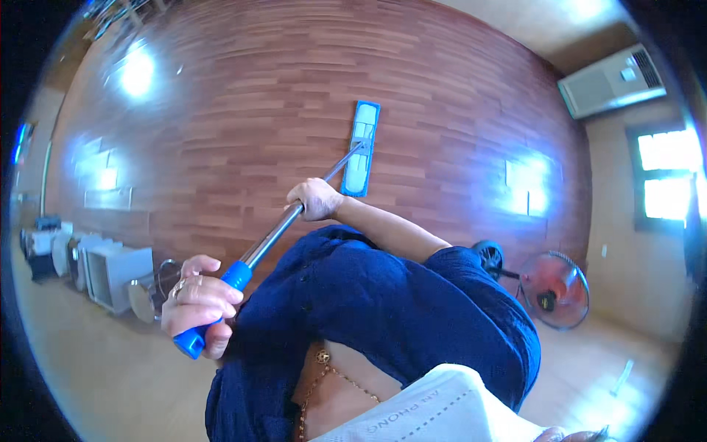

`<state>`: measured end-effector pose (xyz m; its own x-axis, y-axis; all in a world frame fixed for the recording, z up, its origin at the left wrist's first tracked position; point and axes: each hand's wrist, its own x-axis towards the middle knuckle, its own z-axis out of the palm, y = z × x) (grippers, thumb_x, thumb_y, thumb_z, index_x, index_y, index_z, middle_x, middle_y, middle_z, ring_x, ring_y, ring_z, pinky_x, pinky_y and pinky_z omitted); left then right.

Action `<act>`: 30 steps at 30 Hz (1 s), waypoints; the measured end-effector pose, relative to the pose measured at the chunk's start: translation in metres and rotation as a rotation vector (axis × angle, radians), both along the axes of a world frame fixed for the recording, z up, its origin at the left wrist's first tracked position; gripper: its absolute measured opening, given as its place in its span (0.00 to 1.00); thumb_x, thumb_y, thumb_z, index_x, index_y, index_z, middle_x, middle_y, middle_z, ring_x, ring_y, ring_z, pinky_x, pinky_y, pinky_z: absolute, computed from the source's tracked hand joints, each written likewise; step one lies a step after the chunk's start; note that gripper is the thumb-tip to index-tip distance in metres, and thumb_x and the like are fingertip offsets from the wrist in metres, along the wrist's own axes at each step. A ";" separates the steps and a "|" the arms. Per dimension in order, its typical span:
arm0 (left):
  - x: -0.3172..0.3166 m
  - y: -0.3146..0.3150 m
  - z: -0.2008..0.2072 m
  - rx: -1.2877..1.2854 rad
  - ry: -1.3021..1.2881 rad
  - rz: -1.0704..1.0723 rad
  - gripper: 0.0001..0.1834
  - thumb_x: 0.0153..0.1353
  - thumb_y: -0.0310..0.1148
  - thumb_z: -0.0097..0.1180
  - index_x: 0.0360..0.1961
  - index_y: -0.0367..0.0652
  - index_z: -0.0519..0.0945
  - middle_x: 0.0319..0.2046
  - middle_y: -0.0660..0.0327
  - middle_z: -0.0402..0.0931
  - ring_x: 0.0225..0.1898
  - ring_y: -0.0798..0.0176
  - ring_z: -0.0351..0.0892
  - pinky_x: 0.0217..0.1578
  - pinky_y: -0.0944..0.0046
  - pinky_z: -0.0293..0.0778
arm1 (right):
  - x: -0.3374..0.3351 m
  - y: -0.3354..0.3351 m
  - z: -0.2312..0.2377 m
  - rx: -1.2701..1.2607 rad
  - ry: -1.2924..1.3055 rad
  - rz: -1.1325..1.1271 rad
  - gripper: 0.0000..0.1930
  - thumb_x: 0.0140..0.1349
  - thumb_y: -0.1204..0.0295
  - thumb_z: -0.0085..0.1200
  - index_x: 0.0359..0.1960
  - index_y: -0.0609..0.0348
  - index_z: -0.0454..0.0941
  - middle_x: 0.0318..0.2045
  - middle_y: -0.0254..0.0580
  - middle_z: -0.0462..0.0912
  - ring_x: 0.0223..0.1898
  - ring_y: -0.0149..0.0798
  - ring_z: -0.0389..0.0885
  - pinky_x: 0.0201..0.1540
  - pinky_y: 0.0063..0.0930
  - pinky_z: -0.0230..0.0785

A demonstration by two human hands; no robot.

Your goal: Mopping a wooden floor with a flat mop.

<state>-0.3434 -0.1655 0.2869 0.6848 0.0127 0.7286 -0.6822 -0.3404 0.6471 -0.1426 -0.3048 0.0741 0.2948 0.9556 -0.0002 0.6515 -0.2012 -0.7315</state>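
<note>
A flat mop [356, 171] with a blue fringed edge and a pale plate rests on the brown wood-plank floor [265, 96], ahead of me and slightly right of centre. Its metal pole [274, 236] slants back toward my lower left and ends in a blue grip. My left hand [199, 303] is wrapped around that grip, with a ring on one finger and the grip's end poking out below. Farther down the pole, my right hand [317, 199] is closed around the bare metal, its forearm reaching across from the right.
A standing fan [556, 291] with a round cage is at the right, near a wall with a window [666, 177]. A white air-conditioner-like unit [611, 81] is at the upper right. White box-shaped furniture [118, 272] lines the left side. Bright glare patches lie on the floor.
</note>
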 end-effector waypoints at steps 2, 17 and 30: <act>0.023 -0.001 0.001 0.017 0.051 -0.103 0.10 0.64 0.39 0.55 0.37 0.46 0.70 0.23 0.65 0.75 0.25 0.62 0.78 0.49 0.43 0.65 | 0.010 -0.019 -0.009 0.061 -0.013 -0.137 0.03 0.41 0.71 0.53 0.20 0.51 0.77 0.24 0.46 0.81 0.31 0.55 0.80 0.34 0.48 0.72; 0.183 -0.068 -0.038 0.000 0.525 -0.767 0.10 0.47 0.34 0.69 0.29 0.43 0.83 0.30 0.59 0.83 0.43 0.55 0.82 0.53 0.54 0.66 | 0.032 -0.206 -0.043 0.013 -0.067 -0.908 0.09 0.49 0.68 0.61 0.18 0.58 0.76 0.23 0.49 0.79 0.29 0.55 0.79 0.31 0.44 0.71; 0.233 -0.149 -0.084 0.239 0.587 -0.744 0.10 0.51 0.33 0.67 0.30 0.43 0.79 0.46 0.54 0.81 0.45 0.56 0.81 0.49 0.57 0.72 | 0.078 -0.315 -0.130 0.025 -0.227 -1.251 0.11 0.52 0.64 0.63 0.24 0.55 0.75 0.29 0.44 0.79 0.39 0.52 0.77 0.40 0.44 0.70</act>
